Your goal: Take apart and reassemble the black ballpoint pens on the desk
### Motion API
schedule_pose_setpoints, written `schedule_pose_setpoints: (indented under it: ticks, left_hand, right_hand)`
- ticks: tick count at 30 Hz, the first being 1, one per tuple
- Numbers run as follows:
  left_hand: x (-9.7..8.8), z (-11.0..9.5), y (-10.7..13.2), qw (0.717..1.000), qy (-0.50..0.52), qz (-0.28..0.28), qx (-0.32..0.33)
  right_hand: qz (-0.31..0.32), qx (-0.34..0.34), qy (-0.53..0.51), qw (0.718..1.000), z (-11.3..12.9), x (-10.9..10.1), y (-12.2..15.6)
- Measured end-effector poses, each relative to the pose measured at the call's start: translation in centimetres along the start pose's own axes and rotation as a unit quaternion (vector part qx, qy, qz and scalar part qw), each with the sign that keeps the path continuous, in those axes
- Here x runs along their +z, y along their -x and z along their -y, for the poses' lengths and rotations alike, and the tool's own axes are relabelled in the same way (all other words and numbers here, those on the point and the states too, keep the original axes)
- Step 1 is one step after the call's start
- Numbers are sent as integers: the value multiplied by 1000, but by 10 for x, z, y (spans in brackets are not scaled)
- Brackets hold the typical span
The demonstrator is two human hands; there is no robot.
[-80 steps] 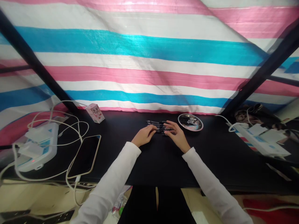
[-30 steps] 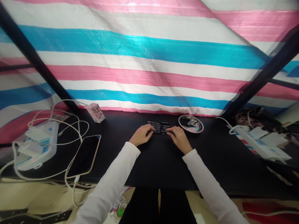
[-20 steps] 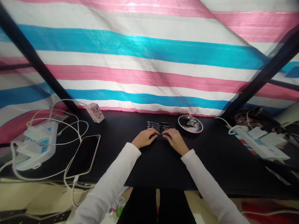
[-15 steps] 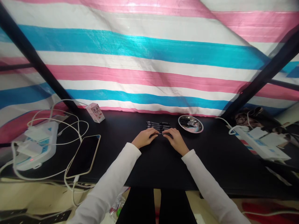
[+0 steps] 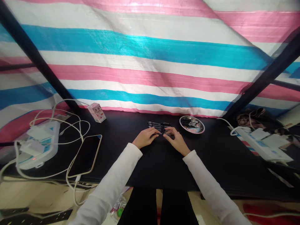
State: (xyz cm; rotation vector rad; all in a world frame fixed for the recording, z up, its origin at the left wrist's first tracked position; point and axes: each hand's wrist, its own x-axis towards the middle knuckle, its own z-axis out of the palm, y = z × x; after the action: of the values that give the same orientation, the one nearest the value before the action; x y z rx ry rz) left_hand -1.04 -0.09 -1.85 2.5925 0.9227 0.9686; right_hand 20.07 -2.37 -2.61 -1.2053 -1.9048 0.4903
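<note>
The hands hide near ends of black pens

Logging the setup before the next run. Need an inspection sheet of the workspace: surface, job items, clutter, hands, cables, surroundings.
Surface: matte black tabletop.
Job items: black pens lying side by side; round dish to their right, with dark items inside, too small to identify.
Clutter: small printed box at back left; phone face-up at left.
Hands: left hand and right hand at the pens' near side, fingertips close together; grip unclear.
Cables: white cables looped at left; power strips at left and right.
Surroundings: striped tarp in pink, blue and white; slanted black poles.
</note>
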Motion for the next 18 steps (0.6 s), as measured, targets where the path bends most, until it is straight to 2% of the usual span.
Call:
schedule_pose_setpoints:
  ticks: [3,5,14,18]
  left_hand:
    - [-1,2,0,1000,-7,-10,-5]
    - [-2,3,0,1000,-12,-13,-4]
    - [-1,-1,0,1000,-16,-14,9]
    - [1,0,0,1000,-17,-13,-1]
  right_hand:
    - [-4,-54,76,996,-1,-5,-1]
    - [3,-68,93,993,-1,-8,-1]
    - [25,-46,122,991,-2,-7,0]
    - [15,-61,143,988,-3,-7,0]
